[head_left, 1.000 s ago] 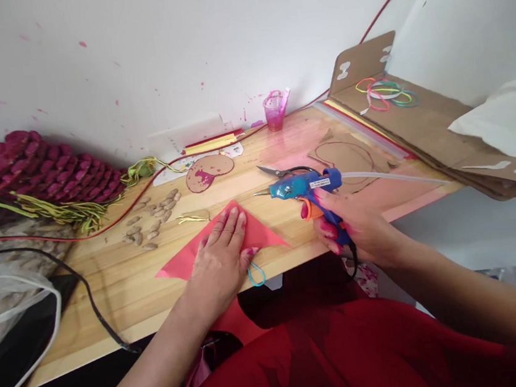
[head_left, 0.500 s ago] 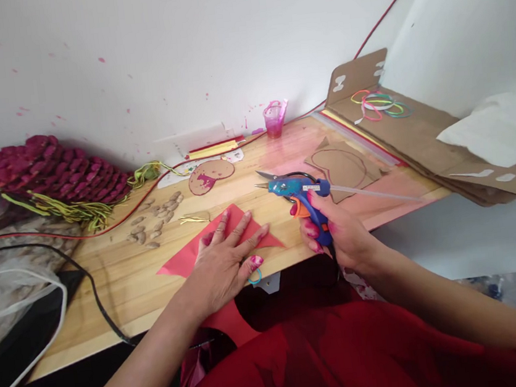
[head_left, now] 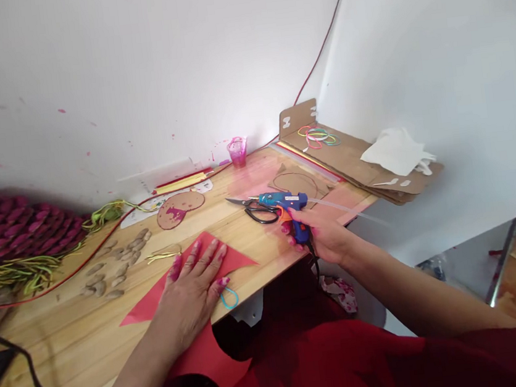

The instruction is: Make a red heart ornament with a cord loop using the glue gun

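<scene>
My left hand (head_left: 197, 279) lies flat with fingers spread on a red sheet of paper (head_left: 235, 258), which extends over the table's front edge. A small blue loop (head_left: 229, 298) sits by its thumb. My right hand (head_left: 321, 233) is wrapped round the handle of a blue hot glue gun (head_left: 300, 233) with an orange trigger. The gun points left, and a long clear glue stick (head_left: 346, 206) sticks out of its back. Black-handled scissors (head_left: 262, 215) lie beside and partly behind the gun's nozzle. Past the gun is a piece of cardboard (head_left: 282, 178) with a drawn curved outline.
Shelled-peanut-like brown pieces (head_left: 120, 270) are scattered at left, near a purple scaly bundle (head_left: 23, 223) with yellow-green strings. A pink-stained cup (head_left: 237, 152) stands by the wall. Stacked cardboard (head_left: 351, 158) overhangs the right end. A red cable (head_left: 117, 225) crosses the table (head_left: 77, 344).
The view has turned to the right, so the table's things appear farther left. The scissors' black handles show more beside the glue gun. My left hand remains flat on the red paper.
</scene>
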Motion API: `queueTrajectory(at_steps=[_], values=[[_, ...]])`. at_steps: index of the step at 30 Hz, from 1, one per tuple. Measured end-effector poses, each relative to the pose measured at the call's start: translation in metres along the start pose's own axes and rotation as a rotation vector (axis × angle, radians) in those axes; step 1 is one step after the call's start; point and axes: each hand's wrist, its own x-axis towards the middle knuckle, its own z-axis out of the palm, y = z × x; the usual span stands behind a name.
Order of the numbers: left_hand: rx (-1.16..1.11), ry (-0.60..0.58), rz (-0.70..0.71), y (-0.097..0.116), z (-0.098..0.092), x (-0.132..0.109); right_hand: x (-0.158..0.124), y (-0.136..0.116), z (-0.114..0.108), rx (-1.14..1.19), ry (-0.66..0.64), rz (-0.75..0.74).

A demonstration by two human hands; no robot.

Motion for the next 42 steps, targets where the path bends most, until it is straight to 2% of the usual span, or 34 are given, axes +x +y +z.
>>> queueTrajectory(at_steps=[6,11,23,33,34,36,39,41,42], values=[[0.028,-0.007,-0.106,-0.003,-0.001,0.013,0.021,-0.034,-0.028,-0.018,0.006,-0.122],[0.044,0.061,-0.091,-0.005,0.004,0.014,0.045,-0.061,-0.047,-0.015,0.023,-0.092],[0.074,0.125,-0.051,-0.006,0.008,0.01,0.052,-0.054,-0.057,-0.153,0.1,-0.05],[-0.008,0.059,-0.064,0.001,-0.003,0.011,0.045,-0.066,-0.058,-0.523,0.247,0.036],[-0.024,0.055,-0.068,0.0,-0.003,0.011,0.044,-0.068,-0.059,-0.59,0.276,0.04],[-0.052,0.06,-0.055,-0.001,-0.003,0.011,0.04,-0.073,-0.059,-0.933,0.381,0.034],[-0.085,0.07,-0.018,-0.003,-0.004,0.01,0.029,-0.08,-0.051,-1.343,0.487,-0.124],[-0.102,0.102,0.008,-0.002,-0.008,0.005,0.02,-0.08,-0.036,-1.48,0.502,-0.385],[-0.11,0.132,0.019,-0.002,-0.011,0.002,0.015,-0.076,-0.025,-1.47,0.448,-0.507]])
